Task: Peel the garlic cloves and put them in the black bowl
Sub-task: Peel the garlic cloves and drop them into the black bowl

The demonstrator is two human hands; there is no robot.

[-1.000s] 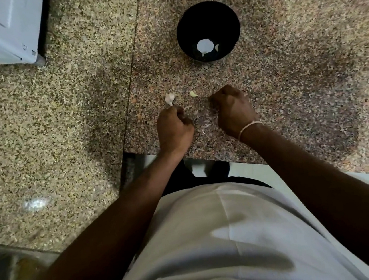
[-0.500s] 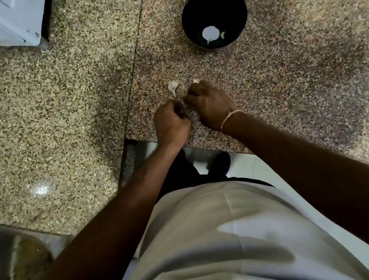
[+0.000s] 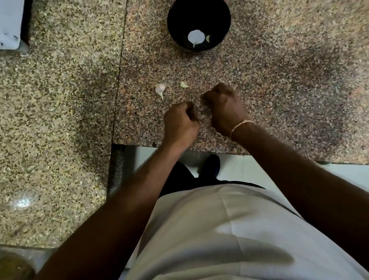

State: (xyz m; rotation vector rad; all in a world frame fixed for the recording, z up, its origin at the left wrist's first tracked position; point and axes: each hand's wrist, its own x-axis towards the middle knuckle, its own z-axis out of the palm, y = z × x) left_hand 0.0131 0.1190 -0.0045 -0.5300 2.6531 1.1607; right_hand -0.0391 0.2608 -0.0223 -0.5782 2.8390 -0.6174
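bowl: black bowl (image 3: 198,19) sits on the granite counter (image 3: 287,80), one peeled clove (image 3: 208,38) inside next to a bright glare spot
left hand: left hand (image 3: 180,124) curled tight, nearer me than the bowl, pinching a bit of garlic skin (image 3: 202,117)
right hand: right hand (image 3: 225,108) also clenched, just beside the left; can't tell what's in it
loose stuff: unpeeled clove (image 3: 160,89) and a peeled piece (image 3: 184,84) lie between bowl and hands

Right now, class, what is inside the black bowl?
The bowl holds one pale clove beside a bright white patch, perhaps glare. The near wall hides some of the floor.
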